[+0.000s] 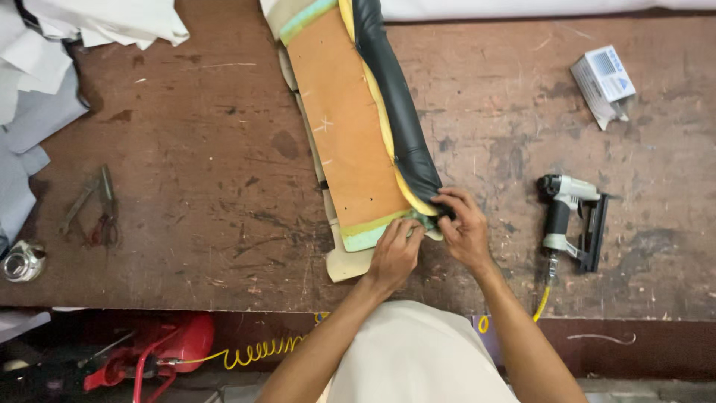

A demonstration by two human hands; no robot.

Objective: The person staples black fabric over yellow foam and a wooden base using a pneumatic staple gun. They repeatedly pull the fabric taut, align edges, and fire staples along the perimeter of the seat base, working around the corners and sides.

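where the long cushion panel (344, 123) lies slanted across the worn wooden workbench (201, 186), both hands meet at its near corner. item: cushion panel, orange-brown board face up, yellow foam along its right edge, pale green foam strip at the near end, black vinyl cover (391, 97) wrapped along the right side; cream fabric pieces show beneath it at the left and near edges. left hand (394, 254): fingers together, pressed flat on the green strip at the near end, closed on nothing that can be seen. right hand (464, 227): fingers curled and pinched on the end of the black vinyl cover, pulling it around the near right corner, just beside the left hand. item: pneumatic stapler (570, 220), grey and black, lying on its side on the bench to the right of the right hand, apart from it; a yellow coiled hose (257, 351) shows below the bench edge, and a short yellow length runs from the stapler's base. item: small white and blue box (603, 78), far right of the bench, well apart from the hands. item: pliers and scissors (97, 209), left part of the bench, lying together. item: small shiny metal object (22, 261), at the left edge. item: white and grey fabric pile (45, 52), top left corner. item: red object (160, 347), below the bench front, kind unclear.
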